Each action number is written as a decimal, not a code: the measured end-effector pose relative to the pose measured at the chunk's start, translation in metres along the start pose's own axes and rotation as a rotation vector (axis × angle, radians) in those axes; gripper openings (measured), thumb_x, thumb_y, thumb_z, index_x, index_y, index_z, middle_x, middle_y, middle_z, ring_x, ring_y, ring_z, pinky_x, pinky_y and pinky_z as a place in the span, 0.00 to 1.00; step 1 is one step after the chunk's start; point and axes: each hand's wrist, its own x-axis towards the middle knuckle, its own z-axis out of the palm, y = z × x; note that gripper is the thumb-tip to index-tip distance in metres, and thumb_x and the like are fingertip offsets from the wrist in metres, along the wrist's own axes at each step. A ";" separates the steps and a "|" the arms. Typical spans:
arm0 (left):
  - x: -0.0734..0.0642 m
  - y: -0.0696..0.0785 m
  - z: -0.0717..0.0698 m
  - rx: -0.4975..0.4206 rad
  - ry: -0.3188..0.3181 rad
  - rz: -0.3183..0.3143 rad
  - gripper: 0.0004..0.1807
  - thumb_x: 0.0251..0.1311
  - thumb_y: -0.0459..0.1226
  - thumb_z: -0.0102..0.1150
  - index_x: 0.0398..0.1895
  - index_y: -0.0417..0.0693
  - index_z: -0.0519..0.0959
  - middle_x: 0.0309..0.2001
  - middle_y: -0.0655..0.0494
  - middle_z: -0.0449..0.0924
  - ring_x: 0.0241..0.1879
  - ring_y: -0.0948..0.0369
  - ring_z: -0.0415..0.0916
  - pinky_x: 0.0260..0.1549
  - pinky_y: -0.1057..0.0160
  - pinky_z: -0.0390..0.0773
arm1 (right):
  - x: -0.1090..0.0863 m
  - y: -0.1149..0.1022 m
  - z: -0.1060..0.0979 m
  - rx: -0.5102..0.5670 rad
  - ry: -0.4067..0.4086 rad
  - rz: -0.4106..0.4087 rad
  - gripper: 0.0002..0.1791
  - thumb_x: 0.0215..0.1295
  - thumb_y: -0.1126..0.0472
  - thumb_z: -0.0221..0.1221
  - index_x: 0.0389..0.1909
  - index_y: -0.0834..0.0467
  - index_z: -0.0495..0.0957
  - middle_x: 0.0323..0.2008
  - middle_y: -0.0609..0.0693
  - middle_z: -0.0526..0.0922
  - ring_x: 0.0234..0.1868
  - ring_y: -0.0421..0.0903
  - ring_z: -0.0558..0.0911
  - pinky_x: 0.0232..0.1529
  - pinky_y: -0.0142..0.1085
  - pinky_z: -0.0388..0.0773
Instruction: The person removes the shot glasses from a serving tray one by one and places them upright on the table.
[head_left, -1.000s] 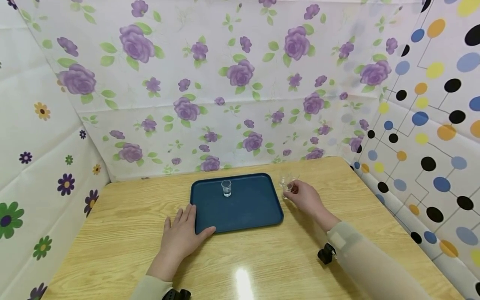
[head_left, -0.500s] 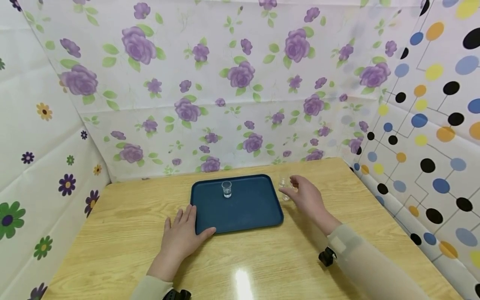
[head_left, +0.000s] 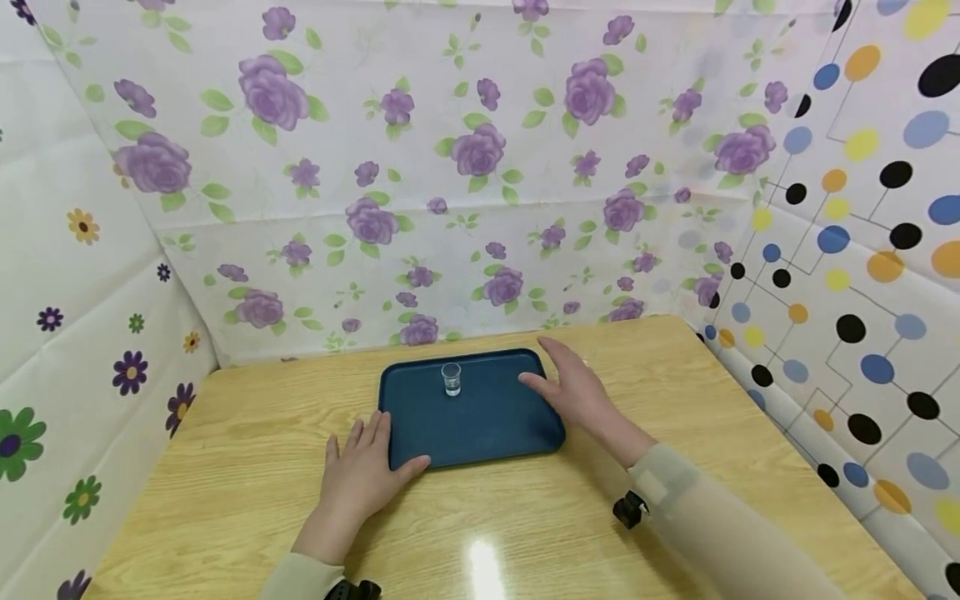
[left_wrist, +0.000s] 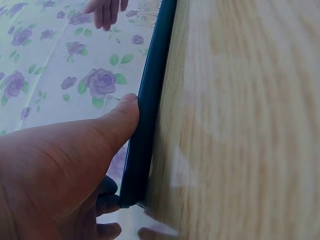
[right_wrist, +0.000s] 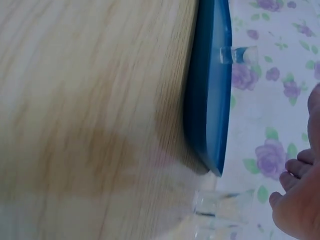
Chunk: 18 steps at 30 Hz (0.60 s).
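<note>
On the dark blue tray (head_left: pixel 480 429) stands a small clear shot glass (head_left: pixel 452 379), near the back rim. My left hand (head_left: pixel 360 475) rests at the tray's front left corner, fingers spread along the left side; its thumb (left_wrist: pixel 122 112) touches the front rim. Over the tray's right edge hovers my right hand (head_left: pixel 581 396), thumb and fingers apart, holding nothing. In the right wrist view, a clear glass (right_wrist: pixel 222 205) stands on the table beyond the tray's right end, with another glass (right_wrist: pixel 217 232) partly cut off. The right hand hides these glasses in the head view.
The light wooden table (head_left: pixel 247 475) carries the tray near its back edge. A flowered cloth wall (head_left: pixel 450 208) rises behind it, with a dotted cloth wall (head_left: pixel 862 333) on the right and another patterned wall (head_left: pixel 90 275) at left.
My right hand has let go of a shot glass beside the tray, spread its fingers and moved left over the tray's right edge. The left hand has stayed at the corner.
</note>
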 end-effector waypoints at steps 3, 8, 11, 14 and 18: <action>-0.001 -0.002 0.001 -0.001 0.000 -0.003 0.64 0.68 0.75 0.58 0.89 0.39 0.56 0.87 0.36 0.53 0.85 0.31 0.46 0.77 0.20 0.37 | 0.003 -0.008 0.007 -0.022 -0.064 -0.039 0.51 0.81 0.35 0.61 0.91 0.54 0.51 0.88 0.57 0.55 0.86 0.61 0.58 0.81 0.62 0.62; -0.002 -0.003 0.000 -0.005 -0.005 -0.011 0.63 0.69 0.75 0.59 0.90 0.39 0.55 0.87 0.35 0.53 0.85 0.31 0.46 0.77 0.20 0.37 | 0.010 -0.021 0.018 -0.005 -0.125 -0.051 0.51 0.81 0.33 0.58 0.92 0.51 0.48 0.90 0.54 0.51 0.88 0.58 0.55 0.83 0.59 0.60; -0.001 -0.003 -0.002 -0.005 -0.002 -0.014 0.64 0.69 0.75 0.59 0.90 0.39 0.54 0.87 0.35 0.53 0.85 0.31 0.46 0.77 0.20 0.37 | 0.015 -0.028 0.025 0.028 -0.136 -0.052 0.50 0.82 0.33 0.56 0.92 0.50 0.48 0.90 0.54 0.51 0.88 0.57 0.55 0.83 0.58 0.59; -0.001 -0.002 -0.002 0.002 0.009 -0.011 0.64 0.68 0.75 0.59 0.90 0.39 0.55 0.87 0.36 0.54 0.85 0.31 0.47 0.77 0.20 0.38 | 0.020 -0.033 0.033 0.041 -0.147 -0.054 0.50 0.82 0.32 0.55 0.92 0.50 0.48 0.90 0.54 0.51 0.88 0.58 0.54 0.83 0.58 0.59; -0.001 -0.002 -0.001 0.014 0.008 -0.001 0.63 0.69 0.75 0.59 0.89 0.38 0.55 0.86 0.35 0.55 0.85 0.31 0.48 0.78 0.20 0.39 | 0.023 -0.034 0.043 0.021 -0.162 -0.041 0.50 0.82 0.31 0.55 0.92 0.50 0.49 0.89 0.53 0.53 0.88 0.62 0.53 0.84 0.61 0.57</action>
